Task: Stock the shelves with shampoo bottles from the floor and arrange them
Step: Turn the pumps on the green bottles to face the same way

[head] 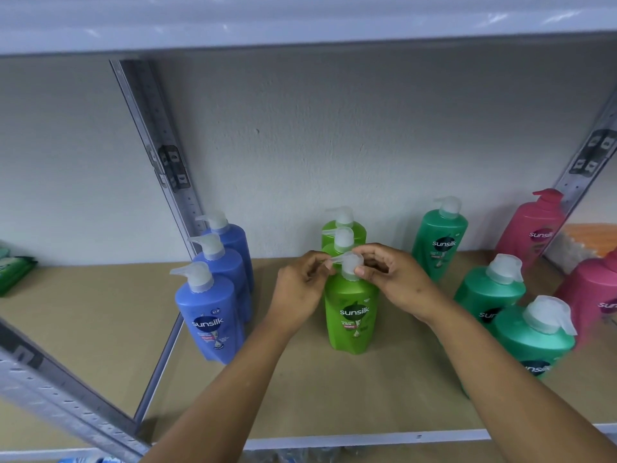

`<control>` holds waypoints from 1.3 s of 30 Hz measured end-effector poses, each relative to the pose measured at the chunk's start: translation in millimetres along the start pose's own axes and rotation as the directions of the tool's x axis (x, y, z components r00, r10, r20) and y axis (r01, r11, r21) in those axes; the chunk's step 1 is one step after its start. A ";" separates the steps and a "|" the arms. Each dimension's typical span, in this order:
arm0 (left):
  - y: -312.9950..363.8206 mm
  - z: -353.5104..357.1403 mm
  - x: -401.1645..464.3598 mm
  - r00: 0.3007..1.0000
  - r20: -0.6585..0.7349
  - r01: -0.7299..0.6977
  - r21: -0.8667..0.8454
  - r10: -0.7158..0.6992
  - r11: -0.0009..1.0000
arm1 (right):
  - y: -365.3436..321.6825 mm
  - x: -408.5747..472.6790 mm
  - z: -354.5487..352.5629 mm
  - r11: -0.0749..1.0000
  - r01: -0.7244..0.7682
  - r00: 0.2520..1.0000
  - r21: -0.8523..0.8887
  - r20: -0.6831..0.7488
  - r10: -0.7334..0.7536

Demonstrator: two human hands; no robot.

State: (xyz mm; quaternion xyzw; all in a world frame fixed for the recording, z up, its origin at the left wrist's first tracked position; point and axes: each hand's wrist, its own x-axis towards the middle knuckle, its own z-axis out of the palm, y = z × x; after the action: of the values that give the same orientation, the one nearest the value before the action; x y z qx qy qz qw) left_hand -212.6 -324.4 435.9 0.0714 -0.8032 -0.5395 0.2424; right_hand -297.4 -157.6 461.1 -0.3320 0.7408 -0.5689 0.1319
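Observation:
A lime-green shampoo bottle (pixel 351 315) stands upright mid-shelf, at the front of a row of three lime-green bottles. My left hand (pixel 300 289) pinches the spout of its clear pump head (pixel 349 265). My right hand (pixel 397 279) grips the pump head from the right side. Three blue bottles (pixel 210 315) stand in a row to the left. Three teal bottles (pixel 531 335) line up to the right, and pink bottles (pixel 534 228) stand at the far right.
The brown shelf board (pixel 100 329) is bounded by grey metal uprights (pixel 157 145) at the left and right. Another shelf (pixel 300 25) runs overhead. Green packets (pixel 13 272) lie at the far left, orange goods (pixel 591 235) at the far right.

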 end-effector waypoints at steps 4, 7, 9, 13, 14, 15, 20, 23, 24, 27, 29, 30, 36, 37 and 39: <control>-1.9 1.6 -2.4 1.000 -0.008 0.009 -0.045 -0.010 0.999 | 0.0 -2.0 -1.3 1.000 -0.009 1.000 0.009 0.006 0.008; -2.8 1.8 -2.3 1.000 -0.007 -0.006 -0.047 0.005 0.999 | -0.8 -3.5 -0.6 1.000 0.000 1.000 0.008 0.009 0.000; -3.6 2.1 -1.6 1.000 -0.011 -0.005 -0.048 0.005 0.999 | -0.4 -3.9 -0.4 1.000 0.005 1.000 0.003 0.004 -0.005; -7.2 6.5 -6.2 0.999 -0.023 0.022 -0.071 -0.023 0.997 | 6.0 -7.2 0.8 1.000 0.000 1.000 0.008 0.000 0.000; -9.6 8.3 -10.0 0.999 -0.011 0.034 -0.082 -0.035 0.996 | 11.1 -9.6 1.7 1.000 -0.005 1.000 -0.002 -0.001 0.005; -12.8 10.2 -14.8 0.999 0.006 0.042 -0.084 -0.042 0.996 | 17.9 -12.6 2.2 1.000 -0.019 1.000 -0.011 -0.006 0.019; -32.9 18.9 -36.0 0.995 0.079 0.070 -0.008 -0.069 0.998 | 52.5 -33.3 6.1 0.995 -0.099 0.993 -0.006 -0.065 0.099; -39.2 21.8 -38.2 0.990 0.107 0.096 0.021 -0.097 0.995 | 66.6 -42.2 14.9 0.988 -0.145 0.985 0.051 -0.087 0.149; -39.1 21.7 -38.2 0.989 0.112 0.094 0.023 -0.096 0.995 | 69.5 -43.8 17.9 0.987 -0.145 0.984 0.074 -0.098 0.151; -38.8 19.2 -37.2 0.989 0.119 0.087 0.016 -0.088 0.996 | 73.6 -44.6 23.7 0.984 -0.141 0.982 0.107 -0.114 0.153; -38.6 16.4 -37.5 0.989 0.117 0.087 0.001 -0.086 0.996 | 73.4 -44.0 25.7 0.984 -0.139 0.981 0.114 -0.119 0.153; -39.1 15.1 -37.9 0.990 0.115 0.088 -0.010 -0.086 0.996 | 73.7 -43.5 26.7 0.983 -0.139 0.981 0.119 -0.122 0.153; -44.3 9.7 -37.1 0.986 0.135 0.106 -0.050 -0.099 0.993 | 73.2 -41.1 31.3 0.982 -0.128 0.983 0.136 -0.117 0.145; -43.4 9.0 -36.8 0.984 0.143 0.112 -0.060 -0.102 0.992 | 71.4 -41.4 30.1 0.983 -0.127 0.983 0.130 -0.117 0.142; -39.3 5.8 -35.5 0.987 0.124 0.111 -0.086 -0.100 0.990 | 65.0 -40.2 24.9 0.985 -0.117 0.982 0.129 -0.134 0.134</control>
State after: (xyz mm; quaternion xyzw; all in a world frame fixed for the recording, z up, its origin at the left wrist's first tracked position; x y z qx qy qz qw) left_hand -190.1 -322.2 387.7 0.0700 -0.7855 -0.5914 0.1681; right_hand -275.4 -142.0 385.3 -0.2348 0.7318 -0.6255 0.1344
